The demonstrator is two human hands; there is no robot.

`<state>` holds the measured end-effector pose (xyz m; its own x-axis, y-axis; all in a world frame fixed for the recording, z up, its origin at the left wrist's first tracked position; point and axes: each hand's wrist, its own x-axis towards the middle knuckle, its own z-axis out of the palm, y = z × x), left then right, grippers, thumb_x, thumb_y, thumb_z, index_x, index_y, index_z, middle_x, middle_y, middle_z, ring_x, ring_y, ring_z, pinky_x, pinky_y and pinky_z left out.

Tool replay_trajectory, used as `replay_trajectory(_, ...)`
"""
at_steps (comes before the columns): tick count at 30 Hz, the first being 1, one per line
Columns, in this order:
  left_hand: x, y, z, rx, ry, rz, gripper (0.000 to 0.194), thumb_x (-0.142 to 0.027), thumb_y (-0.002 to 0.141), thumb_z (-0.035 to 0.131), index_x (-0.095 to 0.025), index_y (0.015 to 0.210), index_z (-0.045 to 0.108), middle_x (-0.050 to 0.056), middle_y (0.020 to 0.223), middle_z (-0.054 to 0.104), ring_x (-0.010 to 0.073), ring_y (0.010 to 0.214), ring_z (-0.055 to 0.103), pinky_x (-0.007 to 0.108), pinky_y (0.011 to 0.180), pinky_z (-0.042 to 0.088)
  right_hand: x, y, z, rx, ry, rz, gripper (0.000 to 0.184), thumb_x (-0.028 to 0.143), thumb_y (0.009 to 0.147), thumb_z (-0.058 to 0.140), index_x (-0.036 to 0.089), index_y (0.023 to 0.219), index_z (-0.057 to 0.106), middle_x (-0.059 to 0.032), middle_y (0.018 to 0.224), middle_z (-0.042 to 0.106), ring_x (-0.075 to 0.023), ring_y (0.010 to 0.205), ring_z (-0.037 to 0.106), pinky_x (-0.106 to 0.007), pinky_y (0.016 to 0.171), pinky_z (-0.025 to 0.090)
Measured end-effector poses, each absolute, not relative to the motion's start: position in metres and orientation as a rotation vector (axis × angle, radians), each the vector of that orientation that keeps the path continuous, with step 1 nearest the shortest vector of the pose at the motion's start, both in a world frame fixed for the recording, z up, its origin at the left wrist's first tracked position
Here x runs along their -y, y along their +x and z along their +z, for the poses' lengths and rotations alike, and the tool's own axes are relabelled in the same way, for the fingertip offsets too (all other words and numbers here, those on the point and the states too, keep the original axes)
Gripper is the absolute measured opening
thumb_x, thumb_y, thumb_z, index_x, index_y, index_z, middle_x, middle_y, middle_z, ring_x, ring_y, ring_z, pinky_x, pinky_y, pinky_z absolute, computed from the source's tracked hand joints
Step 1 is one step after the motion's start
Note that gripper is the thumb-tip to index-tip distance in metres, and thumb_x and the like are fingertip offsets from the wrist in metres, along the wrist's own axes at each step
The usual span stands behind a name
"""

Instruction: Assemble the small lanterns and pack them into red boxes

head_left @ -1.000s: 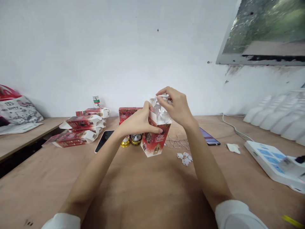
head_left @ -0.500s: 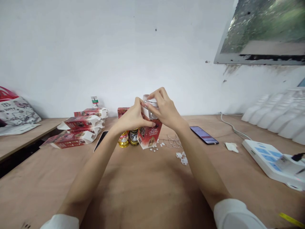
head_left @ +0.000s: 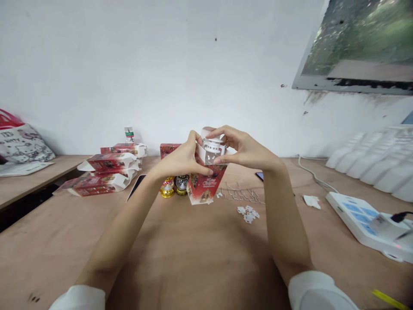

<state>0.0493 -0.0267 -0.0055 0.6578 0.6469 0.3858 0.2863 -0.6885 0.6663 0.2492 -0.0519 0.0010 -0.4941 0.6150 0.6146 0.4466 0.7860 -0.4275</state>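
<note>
My left hand (head_left: 183,158) is wrapped round a red printed carton (head_left: 206,186), which leans to the right with its upper end open. In my right hand (head_left: 248,148), thumb and fingers grip a clear piece with a white slotted top (head_left: 213,148) at the carton's open end. How far the piece sits inside is hidden by the flaps and my fingers. Just left of the carton stand a gold-based ornament (head_left: 167,188) and a dark-based ornament (head_left: 181,183), partly covered by my left hand. Behind them a second red carton (head_left: 166,150) stands upright.
Several red cartons (head_left: 106,172) lie piled at the left, beside a dark phone-like slab (head_left: 137,187). Small white plastic pieces (head_left: 248,214) and thin wire parts (head_left: 237,193) lie right of the carton. Farther right are a phone (head_left: 259,175), a power strip (head_left: 361,217) and stacked white forms (head_left: 371,159).
My right hand has turned and shifted right, showing more of the clear piece and its white slotted top. The carton has moved slightly right and leans more, still in my left hand.
</note>
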Motion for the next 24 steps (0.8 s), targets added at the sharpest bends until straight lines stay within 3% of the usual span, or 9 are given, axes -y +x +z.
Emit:
replay_trajectory(12,0.021,0.054,-0.012,-0.738,2.325,0.795,0.056,-0.022,0.059,0.071,-0.022,0.094,0.027,-0.003,0.072,0.055,0.0136,0.063,0.055,0.024,0.053,0.04,0.054,0.242,0.0,2.196,-1.058,0.063,0.044,0.026,0.067,0.071,0.023,0.108,0.054,-0.0065,0.111,0.057,-0.0216,0.089,0.056,-0.036,0.074,0.046)
replay_trajectory(16,0.022,0.053,-0.009,-0.774,2.348,0.804,0.06,-0.023,0.059,0.071,-0.021,0.099,0.027,-0.002,0.072,0.058,0.0153,0.064,0.057,0.025,0.054,0.041,0.05,0.238,-0.002,2.209,-1.043,0.165,0.04,0.024,0.068,0.066,0.022,0.105,0.053,-0.0061,0.11,0.058,-0.0194,0.085,0.056,-0.032,0.068,0.046)
replay_trajectory(21,0.024,0.049,-0.006,-0.705,2.384,0.765,0.056,-0.022,0.061,0.071,-0.022,0.098,0.03,-0.001,0.077,0.057,0.013,0.064,0.056,0.023,0.054,0.041,0.047,0.237,-0.001,2.289,-1.053,0.352,0.014,0.025,0.071,0.061,0.02,0.082,0.053,0.0015,0.073,0.057,-0.0116,0.061,0.051,-0.026,0.054,0.041)
replay_trajectory(24,0.021,0.05,-0.008,-0.651,2.429,0.674,0.052,-0.023,0.06,0.071,-0.021,0.095,0.033,0.0,0.081,0.057,0.0121,0.063,0.055,0.023,0.054,0.041,0.049,0.237,0.0,2.369,-1.129,0.36,0.009,0.018,0.068,0.06,0.019,0.074,0.054,0.0028,0.065,0.056,-0.0116,0.06,0.052,-0.025,0.054,0.041)
